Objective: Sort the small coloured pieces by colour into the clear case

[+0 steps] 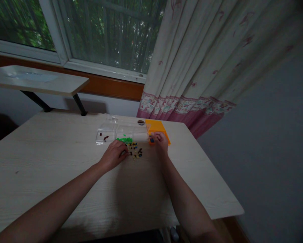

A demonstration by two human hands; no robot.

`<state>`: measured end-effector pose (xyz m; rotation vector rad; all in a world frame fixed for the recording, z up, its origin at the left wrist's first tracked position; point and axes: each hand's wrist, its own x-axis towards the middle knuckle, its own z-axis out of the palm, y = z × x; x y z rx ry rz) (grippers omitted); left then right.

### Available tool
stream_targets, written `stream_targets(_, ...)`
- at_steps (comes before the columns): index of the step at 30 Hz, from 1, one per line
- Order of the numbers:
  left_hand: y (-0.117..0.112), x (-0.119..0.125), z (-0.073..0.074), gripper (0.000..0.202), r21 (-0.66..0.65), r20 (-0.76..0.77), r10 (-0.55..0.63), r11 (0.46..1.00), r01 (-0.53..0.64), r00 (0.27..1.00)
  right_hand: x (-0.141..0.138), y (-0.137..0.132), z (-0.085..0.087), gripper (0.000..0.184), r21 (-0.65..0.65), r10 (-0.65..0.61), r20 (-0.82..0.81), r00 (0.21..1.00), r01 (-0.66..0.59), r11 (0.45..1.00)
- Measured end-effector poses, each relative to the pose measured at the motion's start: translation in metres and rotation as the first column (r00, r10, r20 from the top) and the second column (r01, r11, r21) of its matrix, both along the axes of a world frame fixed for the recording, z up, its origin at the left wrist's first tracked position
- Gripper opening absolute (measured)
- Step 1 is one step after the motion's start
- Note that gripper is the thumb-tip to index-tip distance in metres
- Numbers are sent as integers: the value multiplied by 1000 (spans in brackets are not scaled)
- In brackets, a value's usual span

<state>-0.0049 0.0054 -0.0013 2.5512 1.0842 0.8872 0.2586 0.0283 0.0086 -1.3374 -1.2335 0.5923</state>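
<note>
A pile of small building-brick pieces point(136, 154), yellow, black and blue, lies on the table. My left hand point(115, 153) rests at its left edge, thumb and fingertips pinched together at the pieces; what they grip is too small to make out. My right hand point(160, 140) reaches over the front part of an orange box point(155, 126). Its fingers are closed in a pinch, and dark blue pieces point(152, 139) show just beside the fingertips. Whether the fingers hold one of these I cannot tell.
Behind the pile stands a clear compartment box point(106, 132) with its lid up. Its left compartment holds a few dark red pieces point(106, 137), the middle one green pieces point(125, 139). A raised shelf point(65, 86) stands at the back left; a curtain point(187, 84) hangs behind the table point(90, 195).
</note>
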Motion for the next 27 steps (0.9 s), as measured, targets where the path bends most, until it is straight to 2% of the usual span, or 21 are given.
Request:
stream_targets(2, 0, 0, 0, 10, -3, 4, 3, 1000, -3, 1000, 12, 1, 2, 26, 115, -239, 193, 952, 220, 969)
stream_targets(3, -1, 1, 0, 11, -5, 5, 5, 1000, -5, 1000, 18, 2, 1, 25, 144, -297, 297, 908, 265, 953)
stream_targets(6, -1, 1, 2, 13, -5, 8, 10, 1000, -10, 1000, 28, 4, -4, 25, 131, -335, 499, 799, 312, 941)
stream_targets(10, -2, 1, 5, 13, -6, 7, 4, 1000, -4, 1000, 25, 6, -11, 27, 95, -388, 577, 719, 413, 906)
stream_targets(16, -1, 1, 3, 12, -2, 20, 13, 1000, -13, 1000, 23, 6, -14, 26, 132, -429, 566, 704, 437, 890)
stream_targets(20, 0, 1, 0, 15, 9, 33, 11, 1000, -11, 999, 24, 7, -14, 28, 238, -452, 553, 700, 387, 891)
stream_targets(22, 0, 0, 0, 17, 12, 57, 19, 1000, -20, 998, 19, 4, -10, 27, 300, -425, 567, 705, 304, 904)
stream_targets(24, 1, 0, -1, 19, 12, 86, 36, 999, -37, 996, 8, -1, -5, 25, 327, -337, 612, 716, 158, 932)
stream_targets(27, 1, 1, -1, 19, 7, 115, 55, 998, -56, 992, -15, -12, 1, 20, 290, -130, 705, 697, -116, 950)
